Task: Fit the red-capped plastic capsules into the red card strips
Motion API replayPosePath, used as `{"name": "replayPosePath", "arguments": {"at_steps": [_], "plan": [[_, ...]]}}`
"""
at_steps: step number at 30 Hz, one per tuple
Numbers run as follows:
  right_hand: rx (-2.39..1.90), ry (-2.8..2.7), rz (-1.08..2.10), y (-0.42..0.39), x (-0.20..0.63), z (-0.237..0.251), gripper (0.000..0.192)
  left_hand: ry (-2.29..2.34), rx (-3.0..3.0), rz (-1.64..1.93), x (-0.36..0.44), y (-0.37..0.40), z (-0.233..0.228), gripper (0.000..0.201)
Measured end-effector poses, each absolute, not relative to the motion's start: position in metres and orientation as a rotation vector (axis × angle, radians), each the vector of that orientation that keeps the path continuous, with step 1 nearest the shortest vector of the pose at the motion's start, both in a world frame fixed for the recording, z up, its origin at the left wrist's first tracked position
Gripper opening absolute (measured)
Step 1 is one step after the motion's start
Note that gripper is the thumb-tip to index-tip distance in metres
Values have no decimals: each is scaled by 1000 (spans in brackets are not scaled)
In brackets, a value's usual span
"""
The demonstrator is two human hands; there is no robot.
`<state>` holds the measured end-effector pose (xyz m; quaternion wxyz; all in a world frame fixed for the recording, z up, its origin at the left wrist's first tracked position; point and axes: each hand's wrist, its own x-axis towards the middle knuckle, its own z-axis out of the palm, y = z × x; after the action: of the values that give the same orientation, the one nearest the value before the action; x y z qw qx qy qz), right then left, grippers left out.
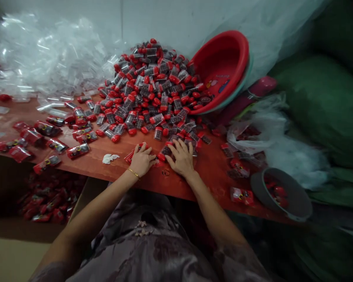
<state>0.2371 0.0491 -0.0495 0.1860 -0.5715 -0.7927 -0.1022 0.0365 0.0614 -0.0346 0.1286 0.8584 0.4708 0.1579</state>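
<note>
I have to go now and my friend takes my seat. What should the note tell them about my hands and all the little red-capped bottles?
Left hand: flat on a bagged bottle at the table's front edge.
Right hand: fingers spread on loose bottles at the foot of the pile of red-capped bottles.
Things: empty clear bags heaped far left; red basin tipped behind the pile; grey bowl at right.
Done: bagged bottles lie along the left, more in the box below.
Left: the big pile is unbagged.

Red-capped vials [153, 84] heap beside a red basin [223, 66] on a reddish-brown table [111, 147].
</note>
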Motion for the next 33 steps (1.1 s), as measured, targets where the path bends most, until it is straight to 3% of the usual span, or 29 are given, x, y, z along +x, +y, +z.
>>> {"name": "replayPosePath", "arguments": {"at_steps": [8,12,17,21,28,33], "plan": [[-1587,-1984,-126,15,215,-39,33,1510,2241,797,31,46,-30,17],[-1545,-1618,354,0,191,-32,30,1588,1710,1095,28,47,-25,16],[-1347,-1309,884,4,158,-33,28,1299,1128,1312,44,37,-17,20],[-1333,-1306,944,9,158,-33,33,1129,860,1161,47,29,-8,36],[-1409,-1566,794,3,177,-34,32,1053,856,916,36,26,-8,32],[-1291,-1760,922,-2,187,-37,29,1062,805,819,32,21,-9,37]]}}
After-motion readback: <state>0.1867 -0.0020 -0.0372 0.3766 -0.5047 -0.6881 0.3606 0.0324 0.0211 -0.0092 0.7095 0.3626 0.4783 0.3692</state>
